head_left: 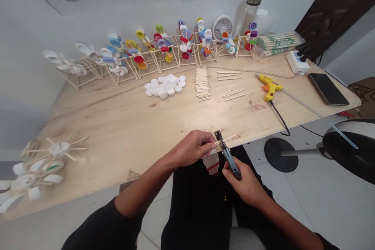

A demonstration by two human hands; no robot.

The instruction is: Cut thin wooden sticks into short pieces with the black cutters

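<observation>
My left hand (195,147) is closed in a pinch on a thin wooden stick (229,138) at the table's near edge. My right hand (244,183) grips the handles of dark pliers (227,154), whose jaws meet the stick just right of my left fingers. Both hands hover over my lap in front of the wooden table (123,125).
White bottle caps (165,85), a stack of cut sticks (202,83), loose sticks (233,93), a yellow glue gun (270,86), a phone (328,88) and a power strip (298,63) lie on the table. Cap-and-stick models (164,49) line the back; more stand at the left (43,164). A fan (354,148) stands at the right.
</observation>
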